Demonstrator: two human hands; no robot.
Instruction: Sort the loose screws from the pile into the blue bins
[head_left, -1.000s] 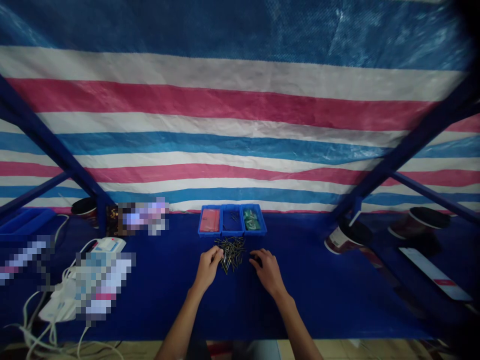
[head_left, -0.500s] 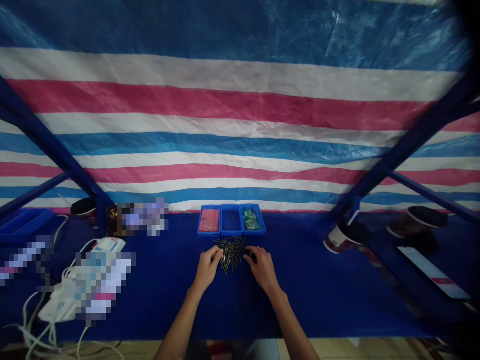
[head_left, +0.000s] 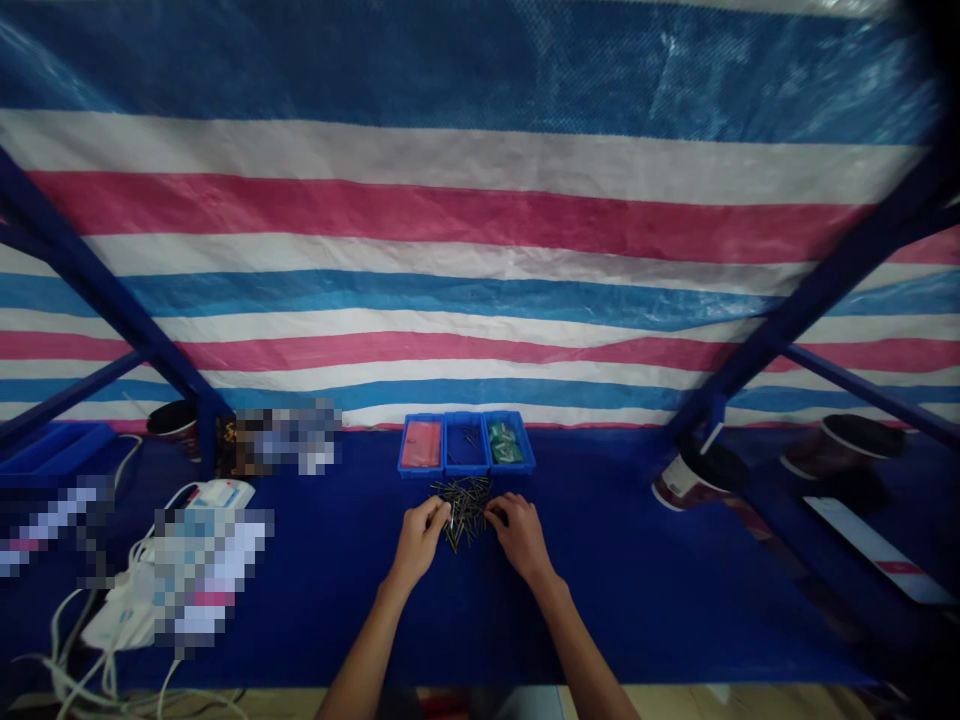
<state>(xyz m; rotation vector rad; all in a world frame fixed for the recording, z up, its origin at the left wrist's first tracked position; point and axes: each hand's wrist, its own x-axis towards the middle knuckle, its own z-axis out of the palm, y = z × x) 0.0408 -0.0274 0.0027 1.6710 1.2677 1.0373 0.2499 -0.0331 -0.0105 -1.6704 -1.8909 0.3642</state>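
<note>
Loose pile of dark metal pins (head_left: 465,505) on blue-covered counter (head_left: 615,590), the bulk unsorted, a few in the middle blue plastic bin (head_left: 465,472); left hand (head_left: 418,540) pinched closed at the pile's edge, any pin held unclear; right hand (head_left: 521,535) half-curled, touching the pile.

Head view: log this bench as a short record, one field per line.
Left hand: left hand, fingers curled at the pile's left edge; whether it grips a pin cannot be told
Right hand: right hand, fingertips at the pile's right edge
Loose parts: pile of metal pins on the blue table cover
Left bin: blue bin holding something pink
Middle bin: blue bin holding a few dark pins
Right bin: blue bin holding green items
Backdrop: striped tarpaulin
</note>
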